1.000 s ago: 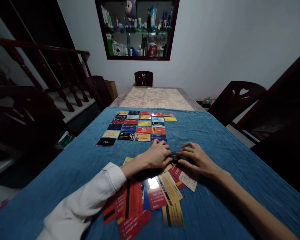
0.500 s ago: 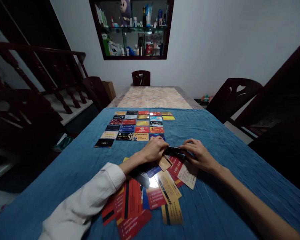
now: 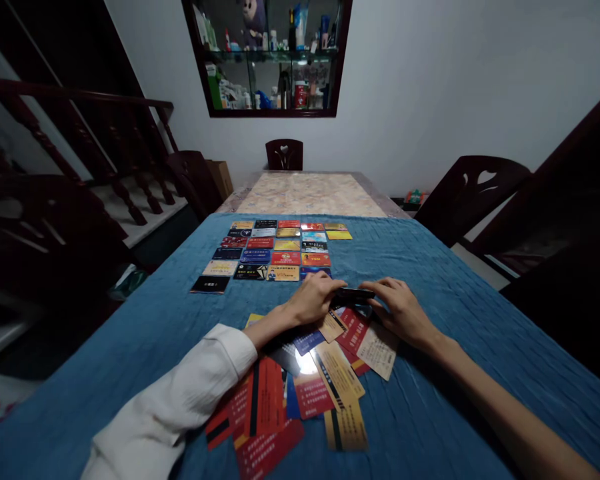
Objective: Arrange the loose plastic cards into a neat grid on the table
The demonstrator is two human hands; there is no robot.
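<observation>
Between my two hands a black card (image 3: 356, 293) is held up, seen tilted, above a loose pile of cards. My left hand (image 3: 313, 298) pinches its left end, and my right hand (image 3: 403, 308) grips the right end with thumb and fingers. Below lie overlapping cards: a red card (image 3: 266, 400), a gold card with a dark stripe (image 3: 337, 373), a cream card (image 3: 379, 350) and several more, partly hidden by my left forearm. Beyond my left hand, cards lie in rows, among them a black card at the near left (image 3: 210, 285) and a tan VIP card (image 3: 283, 273).
A blue cloth (image 3: 420, 267) covers the near part of the table; its far part has a patterned top (image 3: 310, 190). Dark wooden chairs stand around, one at the right (image 3: 473, 190) and one at the far end (image 3: 285, 155). A staircase railing (image 3: 80, 100) runs along the left.
My right fingers have shifted slightly on the black card, and more of its face shows. The view has moved a little; the rows and pile lie as before.
</observation>
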